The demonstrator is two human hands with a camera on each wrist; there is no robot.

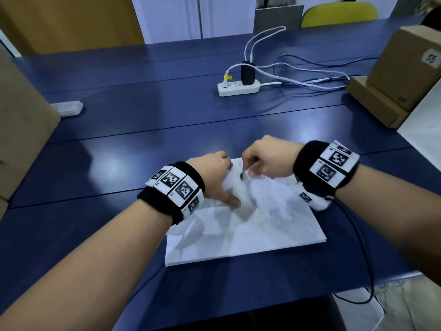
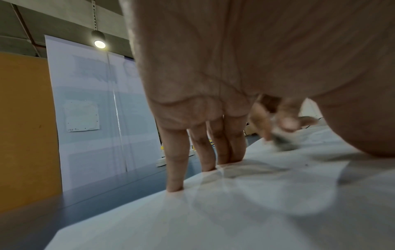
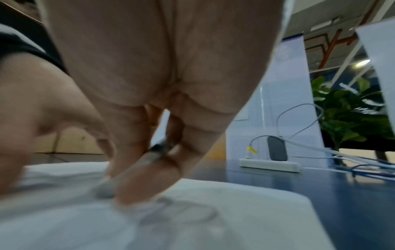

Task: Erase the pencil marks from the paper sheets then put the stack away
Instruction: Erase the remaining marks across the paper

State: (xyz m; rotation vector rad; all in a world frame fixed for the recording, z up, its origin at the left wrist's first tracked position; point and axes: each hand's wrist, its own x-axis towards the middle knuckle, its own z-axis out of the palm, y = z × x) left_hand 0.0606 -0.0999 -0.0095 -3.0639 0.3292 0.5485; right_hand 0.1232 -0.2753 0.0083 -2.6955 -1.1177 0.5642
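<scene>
A stack of white paper sheets (image 1: 243, 235) lies on the blue table, its top sheet carrying faint pencil lines (image 1: 269, 206). My left hand (image 1: 214, 177) presses the stack's far left corner with straight fingers (image 2: 205, 157) spread on the paper (image 2: 235, 211). My right hand (image 1: 265, 158) pinches a small eraser with a dirty dark tip (image 1: 242, 175) and holds it against the top sheet near the far edge. In the left wrist view the eraser (image 2: 282, 143) is blurred. In the right wrist view the fingers (image 3: 147, 169) curl round the eraser (image 3: 104, 189) on the paper (image 3: 213, 219).
A white power strip (image 1: 238, 88) with a black adapter and white and blue cables (image 1: 310, 80) lies behind the stack. Cardboard boxes (image 1: 403, 75) stand at the right, another box (image 1: 21, 120) at the left. A cable (image 1: 362, 254) trails from my right wrist.
</scene>
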